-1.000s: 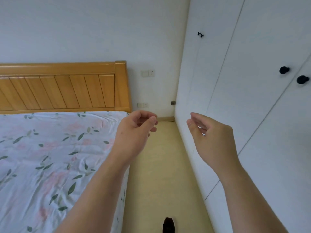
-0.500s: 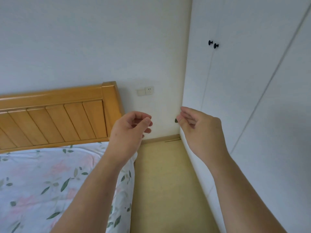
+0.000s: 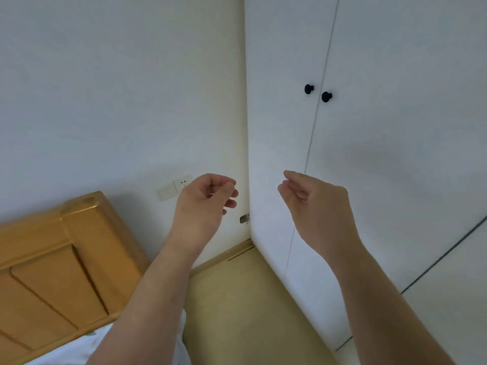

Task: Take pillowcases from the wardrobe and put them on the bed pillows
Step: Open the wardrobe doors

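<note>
A white wardrobe fills the right side, its doors closed. Two black knobs sit side by side on the pair of doors straight ahead. My left hand is raised in front of the wall, fingers loosely curled, holding nothing. My right hand is raised before the wardrobe's lower part, fingers half curled and empty, well below the knobs. A corner of the bed with its white sheet shows at the bottom left. No pillowcase or pillow is in view.
A wooden headboard stands at the lower left against the white wall. A wall socket and switch sit just left of my left hand. A narrow strip of beige floor runs between bed and wardrobe.
The view has swung up and right toward the wardrobe: the bed has dropped almost out of sight and the two knobs have come closer. Both hands stay raised and empty.
</note>
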`<state>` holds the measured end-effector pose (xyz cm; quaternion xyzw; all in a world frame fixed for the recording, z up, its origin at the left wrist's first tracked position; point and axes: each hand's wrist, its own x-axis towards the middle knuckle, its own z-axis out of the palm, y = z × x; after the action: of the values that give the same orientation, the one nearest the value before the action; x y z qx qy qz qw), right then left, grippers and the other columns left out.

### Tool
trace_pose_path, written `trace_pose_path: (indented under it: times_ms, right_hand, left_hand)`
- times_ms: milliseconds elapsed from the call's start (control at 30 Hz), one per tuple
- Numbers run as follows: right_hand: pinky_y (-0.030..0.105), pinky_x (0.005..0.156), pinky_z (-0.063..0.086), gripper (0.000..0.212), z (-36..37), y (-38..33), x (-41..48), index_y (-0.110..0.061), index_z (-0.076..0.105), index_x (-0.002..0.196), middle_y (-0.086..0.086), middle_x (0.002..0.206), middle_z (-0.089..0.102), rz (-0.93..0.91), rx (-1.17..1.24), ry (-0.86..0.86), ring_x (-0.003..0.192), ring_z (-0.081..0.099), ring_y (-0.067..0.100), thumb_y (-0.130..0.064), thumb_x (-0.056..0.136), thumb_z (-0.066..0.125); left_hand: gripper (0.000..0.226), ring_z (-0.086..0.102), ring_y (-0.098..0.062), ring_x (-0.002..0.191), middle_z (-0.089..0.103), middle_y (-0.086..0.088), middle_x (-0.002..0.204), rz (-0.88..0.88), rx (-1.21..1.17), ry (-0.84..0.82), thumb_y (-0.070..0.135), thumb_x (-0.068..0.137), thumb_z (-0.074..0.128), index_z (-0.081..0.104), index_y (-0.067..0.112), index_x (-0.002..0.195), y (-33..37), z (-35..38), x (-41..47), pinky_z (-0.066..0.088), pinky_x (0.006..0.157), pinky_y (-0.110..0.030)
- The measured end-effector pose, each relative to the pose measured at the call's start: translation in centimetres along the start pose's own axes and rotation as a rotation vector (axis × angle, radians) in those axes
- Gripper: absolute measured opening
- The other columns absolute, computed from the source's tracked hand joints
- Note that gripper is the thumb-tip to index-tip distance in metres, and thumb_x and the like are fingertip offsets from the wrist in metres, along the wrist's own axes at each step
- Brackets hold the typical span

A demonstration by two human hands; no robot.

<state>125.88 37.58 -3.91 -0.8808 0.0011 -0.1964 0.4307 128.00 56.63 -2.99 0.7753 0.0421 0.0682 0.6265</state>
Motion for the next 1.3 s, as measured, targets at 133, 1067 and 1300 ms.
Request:
trace_pose_path:
  times_ms: [133,1067,1300]
  right_hand:
    - [0.008,0.093,0.045,0.034,2.0,1.5,5.6,-0.023,0.068,0.129,-0.007,0.111,0.076,0.039,-0.029,0.060,0.099,0.071,0.001,-0.032,0.096,0.063]
    - [0.024,0.101,0.048,0.047,4.1,4.4,22.3,-0.024,0.053,0.143,-0.004,0.130,0.068,0.423,-0.360,0.476,0.114,0.065,0.009,-0.038,0.099,0.057]
    - [0.027,0.099,0.049,0.048,4.8,3.2,22.7,-0.022,0.053,0.144,-0.002,0.129,0.068,0.449,-0.467,0.511,0.114,0.065,0.013,-0.039,0.099,0.056]
  left_hand:
    - [0.014,0.072,-0.011,0.072,0.077,0.001,0.085,0.047,0.009,-0.091,0.013,0.098,0.059,0.073,0.017,0.098,-0.2,2.2,7.0,0.054,0.069,-0.027]
    - [0.035,0.072,-0.016,0.093,0.064,0.007,0.113,0.318,-0.131,-0.735,0.032,0.097,0.062,0.050,0.025,0.130,5.0,19.9,34.1,0.061,0.080,-0.036]
    - [0.011,0.074,-0.009,0.079,0.068,0.011,0.090,0.423,-0.171,-0.740,0.027,0.096,0.061,0.057,0.026,0.107,4.9,21.7,35.0,0.059,0.084,-0.044]
